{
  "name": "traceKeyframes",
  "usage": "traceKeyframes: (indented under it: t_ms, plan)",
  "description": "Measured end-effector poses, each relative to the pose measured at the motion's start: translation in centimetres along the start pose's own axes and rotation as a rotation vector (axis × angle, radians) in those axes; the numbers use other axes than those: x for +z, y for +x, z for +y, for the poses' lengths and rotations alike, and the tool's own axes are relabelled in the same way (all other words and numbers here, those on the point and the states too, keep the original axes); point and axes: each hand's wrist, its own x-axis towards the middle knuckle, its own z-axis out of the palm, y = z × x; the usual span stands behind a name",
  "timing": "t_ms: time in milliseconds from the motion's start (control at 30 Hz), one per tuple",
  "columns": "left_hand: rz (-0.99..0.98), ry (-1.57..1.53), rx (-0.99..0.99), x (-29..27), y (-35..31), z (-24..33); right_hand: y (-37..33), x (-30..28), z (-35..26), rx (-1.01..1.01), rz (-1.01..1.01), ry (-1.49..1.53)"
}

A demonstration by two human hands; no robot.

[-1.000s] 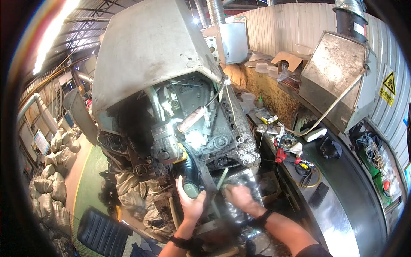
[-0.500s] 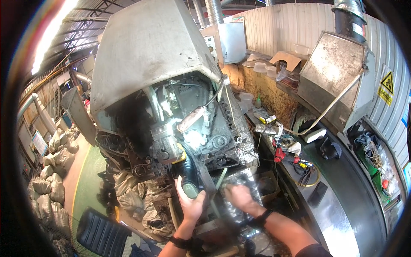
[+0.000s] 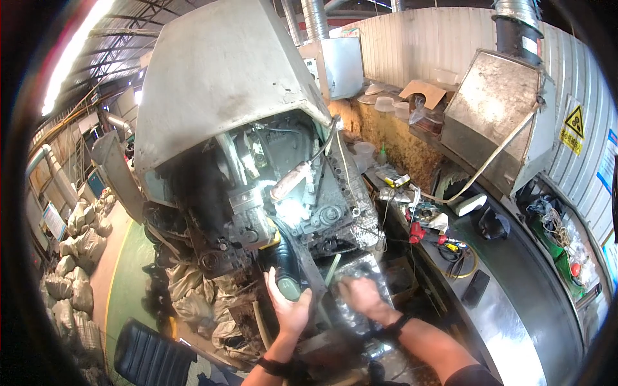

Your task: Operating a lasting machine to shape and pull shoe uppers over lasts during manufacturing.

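Observation:
My left hand (image 3: 290, 310) curls round the greenish end of a dark, ribbed cylinder (image 3: 284, 270), which slants up into the machine toward a yellow part (image 3: 270, 235). What kind of thing the cylinder is, I cannot tell. To its right, my right hand (image 3: 361, 294) is closed above a shiny, marked metal surface (image 3: 372, 267). Whatever its fingers hold, if anything, is hidden. A pale green stick (image 3: 333, 269) stands up just left of that hand. Ahead lies the grimy open machine (image 3: 322, 219) under a large grey hood (image 3: 225, 61).
A tool with a light handle (image 3: 291, 180) hangs in the machine. On the right bench (image 3: 499, 321) are a phone-like black slab (image 3: 476, 288), a red power tool (image 3: 417, 232) and cables. Sacks (image 3: 193, 302) and a black chair (image 3: 153, 352) stand left. A metal box hood (image 3: 492, 112) rises at right.
The view has shifted slightly, so the surroundings sit a little differently in the picture. Both hands keep nearly the same place and grip.

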Motion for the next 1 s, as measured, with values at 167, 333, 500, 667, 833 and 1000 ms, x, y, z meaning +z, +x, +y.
traceKeyframes:
  t_ms: [167,333,500,667,833,1000]
  plan:
    - [0.000,0.026,-0.050,-0.2,0.0,0.5,0.0,-1.2,-1.2,0.050,0.010,0.097]
    - [-0.053,-0.069,-0.100,-1.5,-0.3,-0.1,0.9,-4.7,-7.6,0.160,-0.132,0.627]
    - [-0.055,-0.750,-0.447,-6.5,2.2,-2.0,1.6,-2.5,-14.9,-0.098,-0.135,0.390]
    - [-0.017,-0.635,-0.525,-8.4,1.0,-2.6,0.9,1.0,-15.3,-0.015,0.067,0.394]
    - [0.030,-0.673,-0.514,-9.0,0.7,-2.5,1.2,-0.6,-14.9,-0.012,0.090,0.427]
    - [0.063,-0.671,-0.556,-8.8,2.7,-0.7,1.0,-8.5,-16.4,0.281,-0.157,1.082]
